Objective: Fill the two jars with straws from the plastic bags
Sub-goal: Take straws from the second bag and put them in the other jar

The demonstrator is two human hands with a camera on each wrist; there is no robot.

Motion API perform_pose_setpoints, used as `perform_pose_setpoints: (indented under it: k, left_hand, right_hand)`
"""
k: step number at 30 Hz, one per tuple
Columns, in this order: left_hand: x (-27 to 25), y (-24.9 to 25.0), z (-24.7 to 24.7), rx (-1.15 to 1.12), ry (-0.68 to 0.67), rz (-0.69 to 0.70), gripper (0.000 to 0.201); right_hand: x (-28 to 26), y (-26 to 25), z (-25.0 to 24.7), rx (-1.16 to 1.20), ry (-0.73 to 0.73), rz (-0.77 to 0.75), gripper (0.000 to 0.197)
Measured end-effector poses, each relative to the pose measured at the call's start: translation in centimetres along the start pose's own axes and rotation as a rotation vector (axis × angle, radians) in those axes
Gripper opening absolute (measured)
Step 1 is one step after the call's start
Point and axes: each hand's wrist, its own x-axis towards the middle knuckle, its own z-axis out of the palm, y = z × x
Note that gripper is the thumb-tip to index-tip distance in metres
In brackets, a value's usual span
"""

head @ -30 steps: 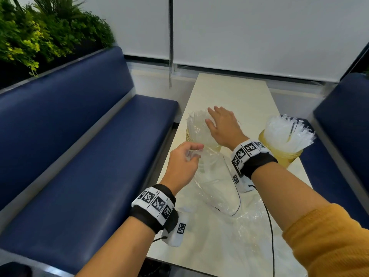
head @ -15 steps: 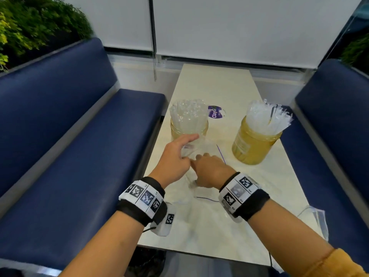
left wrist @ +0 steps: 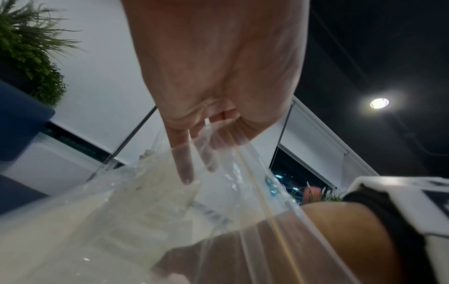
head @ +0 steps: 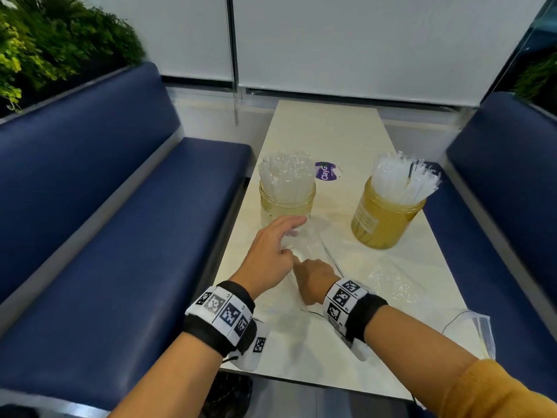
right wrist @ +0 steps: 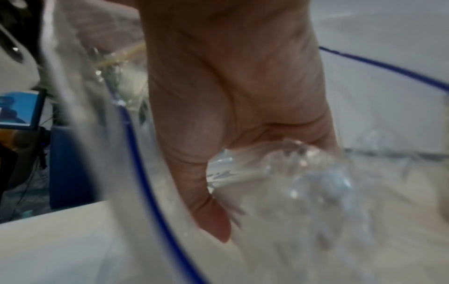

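Two jars stand on the pale table [head: 328,131], both packed with clear wrapped straws: a glass jar [head: 287,203] on the left and an amber jar [head: 381,224] on the right. In front of the left jar lies a clear plastic bag [head: 313,236] with a blue zip line. My left hand [head: 291,236] pinches the bag's mouth, index finger stretched toward the jar. My right hand [head: 306,265] is inside the bag. In the right wrist view its fingers [right wrist: 209,211] curl round a clump of wrapped straws [right wrist: 279,167].
A crumpled clear bag [head: 394,285] lies on the table to the right of my hands, and another bag [head: 479,330] hangs at the near right edge. A purple sticker [head: 327,171] sits between the jars. Blue benches [head: 120,236] flank the table.
My right hand left the top of the left jar's straws and came back down into the bag. My left hand kept its hold on the bag's mouth.
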Motion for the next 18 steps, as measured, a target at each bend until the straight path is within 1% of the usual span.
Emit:
perform_pose_setpoints:
  k: [2, 6, 9, 12, 14, 16, 18]
  left_hand:
    - [-0.1, -0.1, -0.1, 0.014, -0.022, 0.009, 0.071]
    - [-0.1, -0.2, -0.1, 0.017, -0.019, 0.008, 0.071]
    - [-0.1, -0.1, 0.0, 0.019, -0.011, 0.012, 0.071]
    - [-0.2, -0.1, 0.3, 0.019, -0.01, 0.014, 0.071]
    - [-0.4, -0.2, 0.3, 0.033, -0.038, 0.006, 0.07]
    - [-0.5, -0.2, 0.3, 0.069, -0.099, 0.005, 0.07]
    - [-0.6, -0.4, 0.3, 0.145, -0.17, 0.015, 0.072]
  right_hand:
    - [0.1, 0.4, 0.4, 0.061, 0.0, 0.023, 0.08]
    - [0.0, 1.0, 1.0, 0.169, 0.068, 0.05, 0.066]
    - [-0.1, 0.7, 1.2, 0.177, 0.076, 0.069, 0.063]
    - [-0.3, 0.5, 1.3, 0.132, 0.05, 0.073, 0.045]
    - [-0.6, 0.7, 1.0, 0.112, 0.02, 0.063, 0.046]
    - [-1.1, 0.8, 0.2, 0.109, -0.018, 0.042, 0.052]
    - [-2.1, 1.0, -1.2, 0.076, -0.026, 0.017, 0.052]
